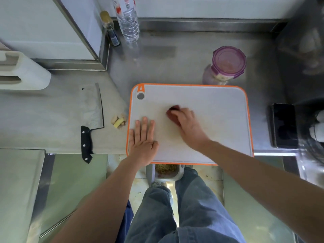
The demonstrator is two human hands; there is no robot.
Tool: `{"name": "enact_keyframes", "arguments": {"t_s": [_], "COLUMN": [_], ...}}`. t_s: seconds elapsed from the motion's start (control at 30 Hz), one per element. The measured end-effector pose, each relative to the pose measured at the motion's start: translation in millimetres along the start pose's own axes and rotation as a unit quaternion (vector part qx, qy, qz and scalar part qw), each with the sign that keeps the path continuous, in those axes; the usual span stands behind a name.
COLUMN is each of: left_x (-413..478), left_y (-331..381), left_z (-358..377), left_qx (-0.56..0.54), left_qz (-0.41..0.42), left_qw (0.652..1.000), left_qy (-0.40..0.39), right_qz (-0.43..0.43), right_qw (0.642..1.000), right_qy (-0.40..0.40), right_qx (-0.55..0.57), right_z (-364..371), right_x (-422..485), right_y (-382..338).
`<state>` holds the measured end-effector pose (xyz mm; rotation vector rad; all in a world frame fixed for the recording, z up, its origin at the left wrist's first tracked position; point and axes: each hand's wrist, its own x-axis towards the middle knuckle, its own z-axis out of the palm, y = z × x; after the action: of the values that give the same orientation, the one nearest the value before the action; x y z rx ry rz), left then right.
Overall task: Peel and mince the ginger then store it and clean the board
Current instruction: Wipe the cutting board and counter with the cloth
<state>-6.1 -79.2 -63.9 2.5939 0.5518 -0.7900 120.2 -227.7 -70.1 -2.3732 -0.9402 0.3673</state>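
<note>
Pressing flat with straight fingers, the left hand (142,139) pins the near-left corner of the board (210,106). The right hand (185,125) curls over a dark red cloth (172,111), blurred enough that it may be a sponge, just left of the board's middle. The board's long axis runs left to right, and most of its bare surface lies right of the cloth, on the right hand's own side, so the wiping likely sweeps that way. Behind the far edge a purple-lidded container (226,65) holds pale bits, probably the minced ginger. Ginger scraps (119,121) and a cleaver (92,109) lie on the table (175,55) to the left.
</note>
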Motion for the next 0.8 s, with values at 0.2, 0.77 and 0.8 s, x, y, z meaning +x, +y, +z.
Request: {"name": "enact_keyframes", "arguments": {"t_s": [0.2, 0.77, 0.8], "left_x": [-2.2, -38.7, -39.4], "left_y": [-7.3, -40.1, -40.9], "left_z": [2.6, 12.3, 12.7], "left_qx": [-0.049, -0.029, -0.037], "left_qz": [0.032, 0.006, 0.006], "left_qw": [0.998, 0.965, 0.965], "left_qy": [0.034, 0.261, 0.261], "right_qz": [0.049, -0.072, -0.114], "right_qw": [0.989, 0.996, 0.986], "right_qy": [0.139, -0.044, -0.113], "right_qx": [0.001, 0.018, 0.035], "right_z": [-43.1, -11.4, -6.7], "right_x": [43.5, 65.2, 55.4], "right_y": [43.3, 2.8, -2.5]}}
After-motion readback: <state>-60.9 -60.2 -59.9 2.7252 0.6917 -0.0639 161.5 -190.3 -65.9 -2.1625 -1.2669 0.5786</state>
